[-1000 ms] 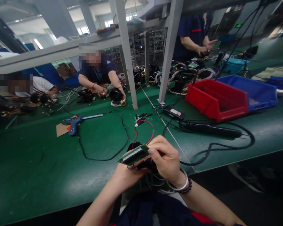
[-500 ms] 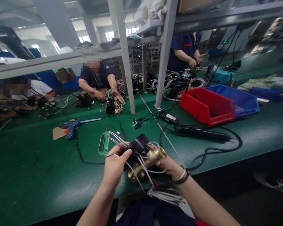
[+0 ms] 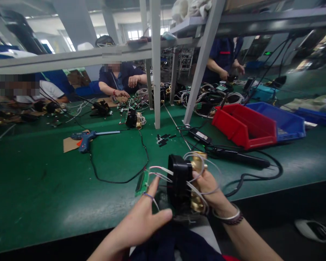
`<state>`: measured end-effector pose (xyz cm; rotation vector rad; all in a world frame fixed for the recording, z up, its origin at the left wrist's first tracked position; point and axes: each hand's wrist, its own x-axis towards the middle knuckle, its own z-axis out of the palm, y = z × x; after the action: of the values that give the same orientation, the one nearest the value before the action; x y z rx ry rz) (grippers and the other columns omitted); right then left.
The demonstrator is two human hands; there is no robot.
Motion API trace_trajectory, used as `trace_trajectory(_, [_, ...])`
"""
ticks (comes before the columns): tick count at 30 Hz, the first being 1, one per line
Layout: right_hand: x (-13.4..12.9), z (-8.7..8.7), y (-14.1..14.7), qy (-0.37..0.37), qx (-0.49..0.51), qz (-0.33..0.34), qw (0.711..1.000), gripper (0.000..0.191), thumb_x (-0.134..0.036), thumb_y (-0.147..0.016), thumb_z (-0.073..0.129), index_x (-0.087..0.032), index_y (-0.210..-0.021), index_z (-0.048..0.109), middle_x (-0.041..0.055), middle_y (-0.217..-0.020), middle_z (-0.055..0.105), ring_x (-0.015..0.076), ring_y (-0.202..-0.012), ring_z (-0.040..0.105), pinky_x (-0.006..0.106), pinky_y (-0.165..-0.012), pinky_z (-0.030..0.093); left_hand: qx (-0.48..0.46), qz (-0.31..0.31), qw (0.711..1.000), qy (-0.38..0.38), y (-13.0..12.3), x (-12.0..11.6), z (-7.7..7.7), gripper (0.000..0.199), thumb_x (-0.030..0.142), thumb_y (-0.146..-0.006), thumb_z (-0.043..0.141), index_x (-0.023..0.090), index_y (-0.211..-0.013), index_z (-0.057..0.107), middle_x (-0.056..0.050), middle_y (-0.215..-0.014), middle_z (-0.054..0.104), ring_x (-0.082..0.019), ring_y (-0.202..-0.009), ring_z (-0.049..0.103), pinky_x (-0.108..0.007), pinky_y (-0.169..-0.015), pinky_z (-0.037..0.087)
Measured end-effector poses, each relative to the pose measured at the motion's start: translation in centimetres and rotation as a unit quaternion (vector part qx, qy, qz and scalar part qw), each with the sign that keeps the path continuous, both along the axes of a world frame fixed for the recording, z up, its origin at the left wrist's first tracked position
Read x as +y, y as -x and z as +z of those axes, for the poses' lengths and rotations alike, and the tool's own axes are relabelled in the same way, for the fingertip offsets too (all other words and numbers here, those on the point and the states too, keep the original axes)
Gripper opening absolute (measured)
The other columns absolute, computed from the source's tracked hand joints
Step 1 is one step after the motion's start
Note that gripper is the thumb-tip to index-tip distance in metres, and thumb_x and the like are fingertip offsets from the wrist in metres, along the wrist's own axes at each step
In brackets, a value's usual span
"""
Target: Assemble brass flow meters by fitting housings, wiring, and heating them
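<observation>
My right hand (image 3: 210, 190) grips a brass valve body (image 3: 197, 183) with a round black housing (image 3: 178, 186) on its left side, held upright over the table's near edge. Thin white wires (image 3: 163, 174) loop around the brass part and run to a small green circuit board (image 3: 142, 183) that hangs just left of the housing. My left hand (image 3: 142, 221) is below the board with fingers spread; a wire is looped round one finger and the thumb reaches toward the housing.
On the green table (image 3: 43, 188) lie a blue glue gun (image 3: 84, 137) on cardboard, a black cable (image 3: 119, 179), a black handheld tool (image 3: 239, 156) and a power adapter (image 3: 199, 136). Red (image 3: 244, 125) and blue (image 3: 279, 119) bins stand right. Other people work opposite.
The valve assembly has been turned from lying sideways to standing upright, the housing facing left. My left hand has let go of the housing and opened. The circuit board now dangles from its wires.
</observation>
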<state>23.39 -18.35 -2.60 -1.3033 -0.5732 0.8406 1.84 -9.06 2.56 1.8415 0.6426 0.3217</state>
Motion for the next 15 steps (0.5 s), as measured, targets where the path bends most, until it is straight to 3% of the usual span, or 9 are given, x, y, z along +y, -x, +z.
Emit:
trace_trajectory(2, [-1.4,1.5,-1.7,0.024,-0.011,0.014,1.0,0.042,-0.051,-0.067,0.07,-0.017,-0.093,0.067,0.0064,-0.087,0.068,0.023,-0.077,0.063,0.033,-0.07,0.05,0.074,-0.151,0.986,0.017,1.9,0.9,1.2,0.044,0.035,-0.077,0.063,0.027,-0.12,0.059,-0.006,-0.116,0.062,-0.025,-0.107,0.058,-0.036,-0.094,0.046])
trace_trajectory(3, [-2.0,2.3,-2.4,0.036,-0.027,0.022,0.999,0.042,-0.05,-0.066,0.071,-0.017,-0.091,0.068,0.0068,-0.086,0.068,0.0231,-0.077,0.063,0.033,-0.069,0.05,0.081,-0.17,0.982,0.017,2.2,1.6,1.7,0.031,0.036,-0.081,0.06,0.028,-0.11,0.065,-0.004,-0.103,0.067,-0.023,-0.094,0.064,-0.033,-0.086,0.05])
trace_trajectory(5, [-2.8,4.1,-3.1,0.055,-0.067,0.043,0.995,0.041,-0.049,-0.062,0.073,-0.015,-0.085,0.069,0.0076,-0.083,0.068,0.0229,-0.075,0.062,0.031,-0.067,0.049,0.041,-0.109,0.993,-0.03,1.6,2.9,1.9,0.022,0.035,-0.083,0.057,0.027,-0.1,0.069,-0.004,-0.091,0.069,-0.021,-0.085,0.065,-0.032,-0.083,0.05])
trace_trajectory(7, [-3.1,5.4,-3.2,0.077,-0.096,0.065,0.99,0.039,-0.046,-0.057,0.075,-0.015,-0.079,0.069,0.0063,-0.072,0.067,0.0207,-0.064,0.06,0.03,-0.06,0.048,-0.021,-0.048,0.993,-0.109,-0.5,4.2,1.4,0.031,0.031,-0.077,0.065,0.026,-0.108,0.066,-0.007,-0.105,0.066,-0.023,-0.101,0.061,-0.037,-0.095,0.044])
trace_trajectory(9, [-3.2,6.0,-3.1,0.091,-0.119,0.08,0.986,0.033,-0.043,-0.056,0.075,-0.016,-0.075,0.068,0.0038,-0.063,0.064,0.0179,-0.055,0.056,0.029,-0.054,0.046,-0.037,-0.122,0.981,-0.149,-2.9,5.0,0.4,0.055,0.027,-0.065,0.078,0.026,-0.118,0.06,-0.009,-0.12,0.059,-0.027,-0.118,0.05,-0.044,-0.105,0.034])
trace_trajectory(11, [-3.3,6.2,-3.1,0.095,-0.149,0.088,0.98,0.03,-0.039,-0.058,0.074,-0.016,-0.076,0.067,0.0025,-0.062,0.063,0.0171,-0.053,0.055,0.028,-0.054,0.048,-0.016,-0.237,0.959,-0.154,-4.5,5.4,-0.7,0.062,0.023,-0.059,0.083,0.025,-0.116,0.06,-0.009,-0.119,0.06,-0.028,-0.12,0.049,-0.047,-0.109,0.026])
trace_trajectory(13, [-3.8,6.5,-3.3,0.1,-0.189,0.084,0.973,0.029,-0.038,-0.061,0.072,-0.016,-0.08,0.067,0.0029,-0.067,0.066,0.0183,-0.057,0.058,0.029,-0.055,0.05,0.015,-0.299,0.942,-0.155,-5.0,5.4,-1.6,0.048,0.02,-0.062,0.081,0.023,-0.107,0.064,-0.007,-0.107,0.066,-0.026,-0.109,0.056,-0.046,-0.109,0.026])
trace_trajectory(15, [-4.4,6.8,-3.6,0.105,-0.239,0.058,0.964,0.027,-0.037,-0.063,0.07,-0.017,-0.081,0.066,0.0028,-0.069,0.067,0.0196,-0.06,0.061,0.029,-0.055,0.052,0.033,-0.29,0.942,-0.166,-4.4,5.2,-2.1,0.031,0.02,-0.069,0.077,0.02,-0.098,0.066,-0.004,-0.095,0.068,-0.022,-0.097,0.061,-0.039,-0.102,0.036])
